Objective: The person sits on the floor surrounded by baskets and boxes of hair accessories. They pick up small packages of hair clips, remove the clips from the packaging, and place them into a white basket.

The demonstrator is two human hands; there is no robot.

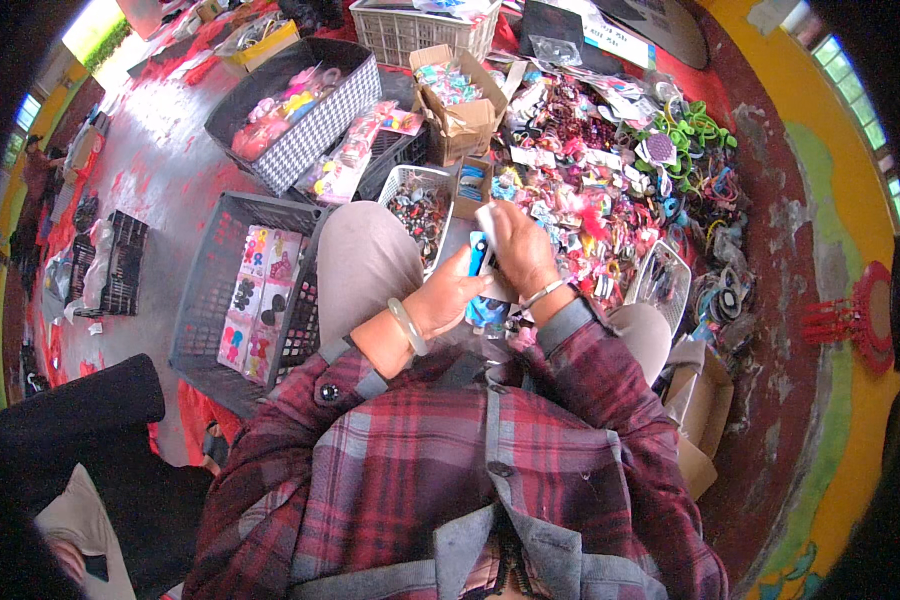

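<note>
My left hand [448, 298] is closed on a small blue card [477, 250] with a dark and white pattern, held upright above my lap. My right hand [523, 250] is closed beside it, its fingers round a small white piece [485, 217] that I cannot make out further. Below the hands lie more blue cards [486, 313]. Just beyond them stands a small cardboard box [472, 205] with blue pieces inside. Next to that box, a white basket [402, 178] holds a mix of small dark and coloured items.
A heap of hair accessories [580, 190] spreads on the right, with green hair ties [692, 130]. On the left are a black crate [195, 290] holding carded accessories and a houndstooth bin [325, 125]. A cardboard box [465, 130] stands ahead; another person sits lower left.
</note>
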